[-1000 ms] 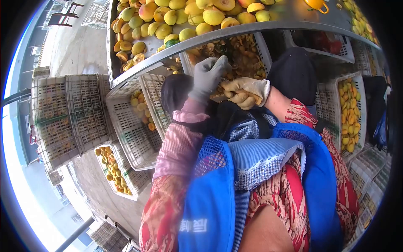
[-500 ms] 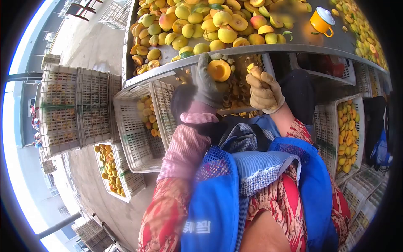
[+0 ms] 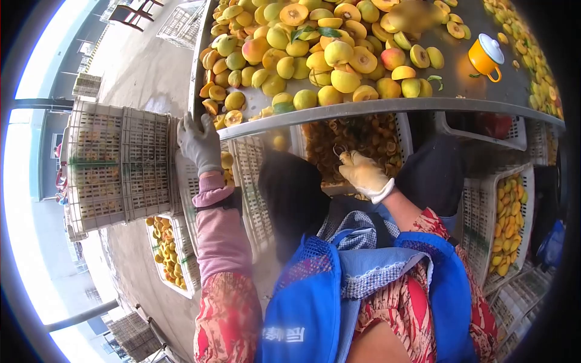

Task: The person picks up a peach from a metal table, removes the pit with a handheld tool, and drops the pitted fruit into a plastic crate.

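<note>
My left hand [image 3: 200, 145], in a grey glove, is at the left end of the metal table, above a white crate [image 3: 187, 175] with yellow peach halves. Its fingers are apart and nothing shows in them. My right hand [image 3: 366, 174], in a cream glove, is closed around a small pitting tool [image 3: 340, 149] whose thin metal loop sticks out past the fingers. It is over a crate of brown peach pits and scraps [image 3: 357, 130] under the table edge. Whole and halved yellow peaches [image 3: 338, 53] are heaped on the table.
The metal table's rim [image 3: 375, 107] runs above both hands. On it stands a yellow enamel mug [image 3: 484, 57] with a white lid. Stacked crates [image 3: 121, 163] rise at the left, and a crate of peach halves [image 3: 508, 224] stands at the right.
My left hand has moved left from the middle, and the peach half it held is out of it. My right hand has lowered toward the pit crate, the tool still in it.
</note>
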{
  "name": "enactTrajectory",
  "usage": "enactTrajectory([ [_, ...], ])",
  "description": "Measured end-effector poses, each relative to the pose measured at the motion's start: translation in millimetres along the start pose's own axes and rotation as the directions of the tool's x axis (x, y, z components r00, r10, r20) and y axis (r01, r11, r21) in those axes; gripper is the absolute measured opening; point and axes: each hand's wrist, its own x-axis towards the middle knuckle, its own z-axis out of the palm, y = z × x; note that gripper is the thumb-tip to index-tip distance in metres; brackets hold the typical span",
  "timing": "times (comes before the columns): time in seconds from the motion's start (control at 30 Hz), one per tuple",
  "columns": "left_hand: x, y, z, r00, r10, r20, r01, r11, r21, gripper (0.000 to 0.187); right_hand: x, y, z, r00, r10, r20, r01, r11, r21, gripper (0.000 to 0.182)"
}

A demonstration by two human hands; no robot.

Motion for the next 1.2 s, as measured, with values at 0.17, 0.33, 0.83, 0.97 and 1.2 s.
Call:
enactTrajectory([
  [0.17, 25, 97, 56, 0.874, 0.304, 0.38, -0.131, 0.899, -0.418, 0.051, -1, -11, 4, 0.988, -0.026, 0.155, 0.025, 1.0, 0.013, 0.021],
  [0.33, 44, 103, 92, 0.791, 0.38, 0.478, -0.084, 0.843, -0.531, 0.043, -2, -8, 7, 0.971, -0.116, 0.21, 0.134, 0.988, -0.074, 0.024],
  [0.83, -126, 162, -51, 0.453, 0.281, 0.846, 0.751, -0.631, -0.193, 0.029, 30, -52, -19, 0.968, 0.244, -0.058, -0.049, 0.413, 0.909, 0.029],
  [0.97, -158, 160, -17, 0.537, 0.217, 0.815, 0.79, -0.47, -0.395, 0.032, 21, -22, -10, 0.978, 0.207, -0.005, -0.165, 0.796, 0.582, 0.033],
  [1.2, -175, 163, 0, 0.594, 0.298, 0.747, 0.796, -0.079, -0.601, 0.028, 33, -3, 13, 0.908, 0.415, 0.052, -0.174, 0.26, 0.95, 0.025],
])
